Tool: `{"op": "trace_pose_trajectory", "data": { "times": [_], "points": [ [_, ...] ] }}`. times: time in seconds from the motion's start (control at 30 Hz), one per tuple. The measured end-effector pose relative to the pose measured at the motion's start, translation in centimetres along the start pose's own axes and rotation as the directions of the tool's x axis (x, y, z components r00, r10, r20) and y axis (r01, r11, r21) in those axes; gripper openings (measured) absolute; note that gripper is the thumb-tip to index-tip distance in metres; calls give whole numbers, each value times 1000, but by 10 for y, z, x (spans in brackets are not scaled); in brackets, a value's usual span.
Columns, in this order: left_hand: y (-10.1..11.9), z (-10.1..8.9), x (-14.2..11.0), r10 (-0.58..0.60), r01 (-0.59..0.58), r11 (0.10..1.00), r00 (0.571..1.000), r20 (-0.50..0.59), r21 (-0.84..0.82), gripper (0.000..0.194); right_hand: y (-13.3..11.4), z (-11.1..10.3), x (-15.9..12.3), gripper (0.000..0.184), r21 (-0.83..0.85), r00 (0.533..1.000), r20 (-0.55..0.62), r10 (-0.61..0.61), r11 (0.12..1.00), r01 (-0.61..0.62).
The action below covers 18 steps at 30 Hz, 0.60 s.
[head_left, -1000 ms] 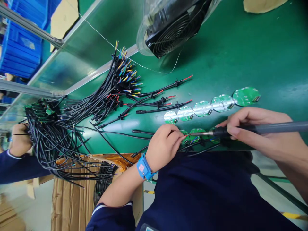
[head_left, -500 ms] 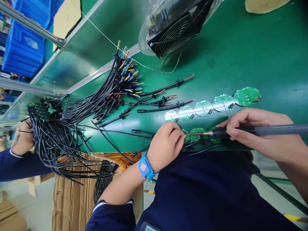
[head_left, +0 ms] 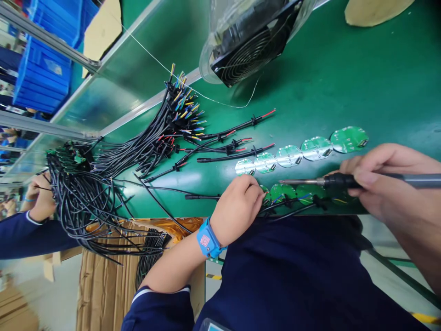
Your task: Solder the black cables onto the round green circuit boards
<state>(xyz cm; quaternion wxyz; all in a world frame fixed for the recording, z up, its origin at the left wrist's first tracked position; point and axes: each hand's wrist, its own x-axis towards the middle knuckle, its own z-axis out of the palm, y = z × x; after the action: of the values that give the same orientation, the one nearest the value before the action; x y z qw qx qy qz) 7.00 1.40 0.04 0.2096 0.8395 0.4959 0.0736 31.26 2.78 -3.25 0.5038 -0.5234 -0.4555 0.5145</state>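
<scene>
My right hand (head_left: 389,184) grips a soldering iron (head_left: 330,180), its metal tip lifted just above a near row of round green circuit boards (head_left: 285,192) with black cables attached. My left hand (head_left: 237,209), wearing a blue wrist strap (head_left: 206,240), is closed with its fingertips pressed on the leftmost board of that row; what they pinch is hidden. A second row of several round green boards (head_left: 303,151) lies just beyond on the green table (head_left: 344,78).
A large bundle of black cables with coloured ends (head_left: 161,133) spreads across the left of the table. A black fan in clear plastic (head_left: 248,41) stands at the back. Another person's hand (head_left: 41,197) touches the cable heap at far left. A cardboard box (head_left: 103,276) sits below.
My right hand pulled the soldering iron to the right and lifted its tip off the near boards. The left hand stayed on the boards. The other person's hand shifted among the cables.
</scene>
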Motion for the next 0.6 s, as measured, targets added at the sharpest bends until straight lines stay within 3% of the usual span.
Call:
{"op": "trace_pose_trajectory", "data": {
  "times": [0.2,0.4,0.5,0.6],
  "points": [
    [3,1,-2,17,-19,996,1000,24,85,21,-2,-18,-10,20,-164,999,-33,-37,986,31],
    [-7,-8,3,88,-89,995,996,30,47,22,5,-21,-8,22,-147,994,-57,-95,985,85],
    [-16,-16,21,120,-113,992,985,-126,58,19,-1,-16,-8,20,-142,998,-63,-10,990,1],
    [-24,-18,49,113,-65,985,945,-308,162,16,-3,-15,-8,20,-133,995,-89,41,990,-53]
  ]
}}
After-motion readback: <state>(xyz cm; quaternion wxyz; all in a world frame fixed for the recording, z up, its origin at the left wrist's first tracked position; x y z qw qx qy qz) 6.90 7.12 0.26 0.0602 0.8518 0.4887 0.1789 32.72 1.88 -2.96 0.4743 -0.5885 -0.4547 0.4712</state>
